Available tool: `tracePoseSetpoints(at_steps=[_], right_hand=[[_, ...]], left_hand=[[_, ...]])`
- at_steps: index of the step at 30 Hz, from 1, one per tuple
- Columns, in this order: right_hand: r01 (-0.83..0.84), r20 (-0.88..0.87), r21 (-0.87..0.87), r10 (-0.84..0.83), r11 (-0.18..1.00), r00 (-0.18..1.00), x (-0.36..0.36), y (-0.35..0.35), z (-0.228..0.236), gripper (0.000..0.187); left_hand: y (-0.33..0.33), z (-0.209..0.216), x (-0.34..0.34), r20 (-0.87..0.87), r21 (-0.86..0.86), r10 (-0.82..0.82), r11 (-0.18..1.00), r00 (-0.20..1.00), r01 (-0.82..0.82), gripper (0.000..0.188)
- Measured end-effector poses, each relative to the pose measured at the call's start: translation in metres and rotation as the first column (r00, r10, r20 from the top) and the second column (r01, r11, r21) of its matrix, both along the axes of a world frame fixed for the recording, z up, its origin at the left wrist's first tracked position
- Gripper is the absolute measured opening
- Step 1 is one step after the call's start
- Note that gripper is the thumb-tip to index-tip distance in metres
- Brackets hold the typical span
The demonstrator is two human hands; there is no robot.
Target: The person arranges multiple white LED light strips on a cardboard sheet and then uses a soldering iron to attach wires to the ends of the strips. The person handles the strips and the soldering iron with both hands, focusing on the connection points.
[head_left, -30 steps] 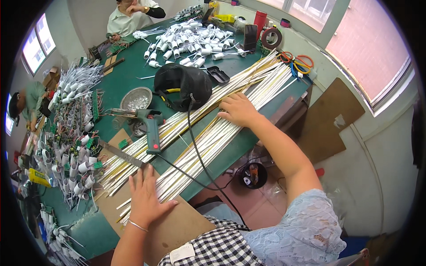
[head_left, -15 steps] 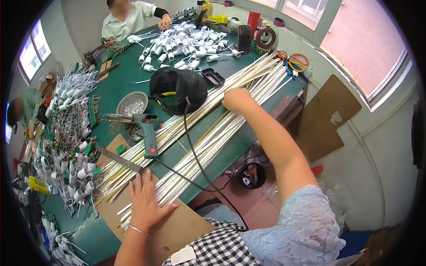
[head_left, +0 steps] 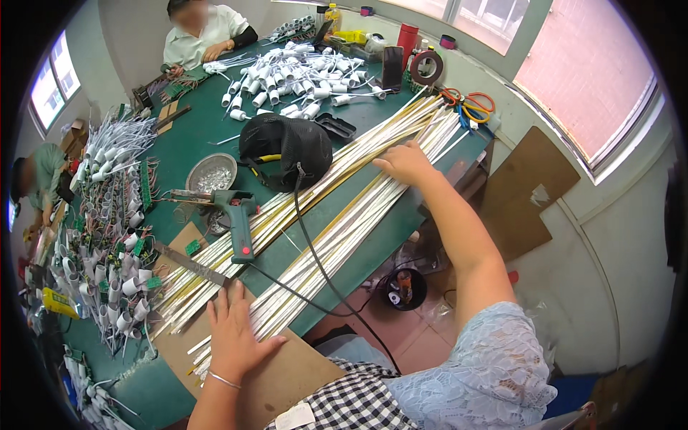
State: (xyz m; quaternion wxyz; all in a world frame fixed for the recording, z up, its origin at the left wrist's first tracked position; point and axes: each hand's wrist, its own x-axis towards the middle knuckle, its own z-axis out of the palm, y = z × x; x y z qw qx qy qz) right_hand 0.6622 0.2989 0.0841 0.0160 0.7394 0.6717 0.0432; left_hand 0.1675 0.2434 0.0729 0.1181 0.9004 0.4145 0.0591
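Note:
My left hand (head_left: 235,338) lies flat with spread fingers over the near ends of a bundle of long thin white strips (head_left: 337,244) and a brown board (head_left: 301,365). A flat metal blade (head_left: 193,264) rests just beyond its fingertips, across a second strip bundle (head_left: 204,276). Farther off, my right hand (head_left: 407,165) rests on the first bundle toward its far end, thumb apart and nothing seen in its grip; its other fingers are partly hidden. Between the hands, a green soldering gun (head_left: 241,228) lies across the second bundle, beside a black mesh cap (head_left: 287,147).
White lamp sockets with wires (head_left: 301,79) are heaped at the back. More sockets with circuit boards (head_left: 115,265) crowd the left side. A metal bowl (head_left: 212,173) stands near the cap. A black cable (head_left: 315,247) crosses the strips. Two other people sit at the far left and back.
My right hand has opened from a fist and moved slightly right along the strips. My left hand stays in place. The person at the back has drawn a hand back from the socket heap.

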Motion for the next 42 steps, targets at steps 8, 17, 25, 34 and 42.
tracePoseSetpoints(at_steps=[8,17,25,34,42], right_hand=[[-0.033,-0.076,0.176,0.047,0.984,0.996,0.015,-0.018,-0.013,0.052],[0.411,0.043,-0.208,-0.411,0.888,0.910,0.025,0.046,0.015,0.032],[0.331,-0.120,-0.077,-0.339,0.940,0.933,0.026,0.028,0.011,0.056],[-0.276,-0.028,-0.233,0.277,0.932,0.960,0.043,-0.043,0.030,0.070],[-0.275,0.176,-0.317,0.341,0.908,0.923,0.041,-0.023,0.017,0.052]], left_hand=[[0.000,0.000,-0.002,-0.024,0.000,0.000,1.000,1.000,0.000,0.098],[0.000,0.000,-0.001,0.003,0.018,-0.011,1.000,1.000,0.011,0.091],[-0.002,0.000,0.000,-0.020,0.046,-0.011,0.999,1.000,0.012,0.100],[-0.008,0.027,0.001,-0.006,-0.101,-0.030,0.994,1.000,0.029,0.066],[-0.013,0.032,0.024,-0.200,-0.147,-0.090,0.987,0.976,0.061,0.048]])
